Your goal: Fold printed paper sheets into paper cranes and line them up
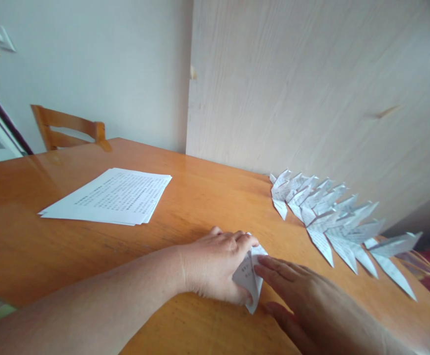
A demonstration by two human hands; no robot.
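Note:
A small folded piece of printed paper [247,276] sits at the near middle of the wooden table, in the head view. My left hand [218,264] grips it from the left, with fingers along its top edge and the thumb at its lower corner. My right hand [299,296] comes in from the right. Its fingertips lie on the paper's upper right side, fingers stretched out, while the thumb stands apart below. Part of the paper is hidden under my left hand.
A stack of printed sheets [118,197] lies on the table [207,197] at the left. Several folded paper shapes [321,202] stand in rows at the right, by a pale wooden panel [292,88]. A wooden chair [70,121] is behind the far left edge.

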